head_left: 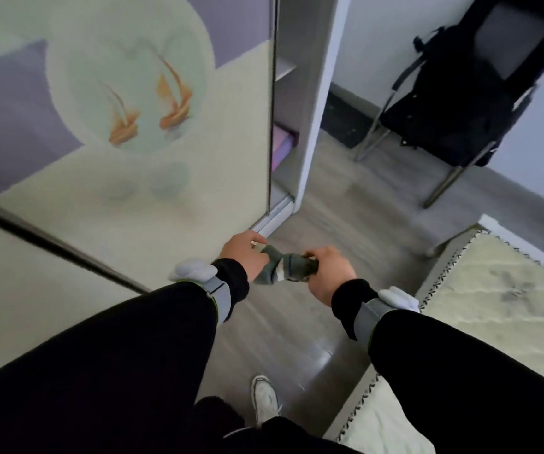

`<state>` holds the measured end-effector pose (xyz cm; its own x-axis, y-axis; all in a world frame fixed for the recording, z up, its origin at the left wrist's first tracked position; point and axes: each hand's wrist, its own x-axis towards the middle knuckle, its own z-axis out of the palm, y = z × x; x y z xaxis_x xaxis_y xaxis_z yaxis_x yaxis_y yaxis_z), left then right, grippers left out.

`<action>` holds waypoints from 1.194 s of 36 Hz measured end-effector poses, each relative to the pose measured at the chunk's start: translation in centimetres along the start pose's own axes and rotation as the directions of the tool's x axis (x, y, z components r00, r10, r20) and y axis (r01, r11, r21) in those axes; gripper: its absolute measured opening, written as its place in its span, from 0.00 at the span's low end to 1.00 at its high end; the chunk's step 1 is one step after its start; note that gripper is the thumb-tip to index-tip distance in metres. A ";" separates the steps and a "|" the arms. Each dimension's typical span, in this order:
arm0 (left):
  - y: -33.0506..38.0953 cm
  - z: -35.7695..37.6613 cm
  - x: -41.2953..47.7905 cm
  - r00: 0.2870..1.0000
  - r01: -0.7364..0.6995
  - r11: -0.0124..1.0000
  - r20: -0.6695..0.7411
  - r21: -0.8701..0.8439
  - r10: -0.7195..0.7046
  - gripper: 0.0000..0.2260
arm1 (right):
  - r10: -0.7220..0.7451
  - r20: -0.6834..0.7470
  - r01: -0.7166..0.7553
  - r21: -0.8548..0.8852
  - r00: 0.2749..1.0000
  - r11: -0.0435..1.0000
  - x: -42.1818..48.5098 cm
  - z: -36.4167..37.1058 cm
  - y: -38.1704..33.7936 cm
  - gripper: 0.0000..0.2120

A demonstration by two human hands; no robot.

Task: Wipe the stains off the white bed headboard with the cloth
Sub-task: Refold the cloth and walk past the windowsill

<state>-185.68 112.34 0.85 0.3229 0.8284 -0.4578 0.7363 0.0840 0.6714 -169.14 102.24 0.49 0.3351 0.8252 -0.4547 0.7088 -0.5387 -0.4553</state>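
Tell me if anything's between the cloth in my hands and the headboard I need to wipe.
Cannot say: the headboard is not in view. Both the left hand and right hand hold the cloth over open floor, with the bed at right.

My left hand [243,253] is hemmed in by the wardrobe's sliding door [126,178] just beside it. On my right the bed [480,309] blocks the low space. Between them a strip of bare floor [339,224] runs ahead to the black chair [444,119] by the wall.
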 end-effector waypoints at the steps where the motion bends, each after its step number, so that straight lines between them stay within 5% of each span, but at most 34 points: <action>1: 1.4 0.5 1.0 1.000 -0.026 1.000 0.013 0.009 0.026 0.12 | 0.041 -0.023 -0.041 0.000 0.999 0.999 0.2 -1.3 1.0 0.19; 10: 9.5 2.5 9.5 0.970 -0.163 0.976 0.203 0.147 0.131 0.10 | 0.184 -0.256 -0.186 0.016 0.949 0.982 3.8 -8.6 4.4 0.09; 15: 13.2 3.9 14.7 0.939 -0.235 0.953 0.300 0.192 0.171 0.13 | 0.287 -0.158 -0.272 0.114 0.945 0.956 7.4 -12.7 4.9 0.07; 21: 18.6 5.5 19.9 0.909 -0.288 0.911 0.383 0.296 0.163 0.19 | 0.393 -0.220 -0.355 0.195 0.893 0.914 11.6 -17.2 6.0 0.07; 28: 28.7 10.3 21.9 0.711 -0.625 0.751 0.550 0.213 0.437 0.17 | 0.512 -0.299 -0.391 0.382 0.805 0.837 15.7 -22.1 9.1 0.05; 34: 35.6 16.2 23.4 0.578 -0.753 0.644 0.605 0.136 0.548 0.19 | 0.664 -0.257 -0.429 0.591 0.702 0.683 19.0 -26.7 15.1 0.10; 39: 42.2 22.3 27.4 0.561 -0.770 0.617 0.632 0.162 0.535 0.23 | 0.638 -0.222 -0.331 0.705 0.737 0.628 21.8 -31.8 22.7 0.04; 43: 47.2 27.1 29.6 0.572 -0.737 0.658 0.659 0.153 0.488 0.21 | 0.627 -0.159 -0.301 0.771 0.763 0.562 23.9 -35.7 28.6 0.08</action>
<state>-125.27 125.81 3.22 0.9359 0.1501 -0.3188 0.3378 -0.6401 0.6900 -118.72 112.63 3.96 0.7983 0.3187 -0.5109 -0.1811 -0.6821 -0.7085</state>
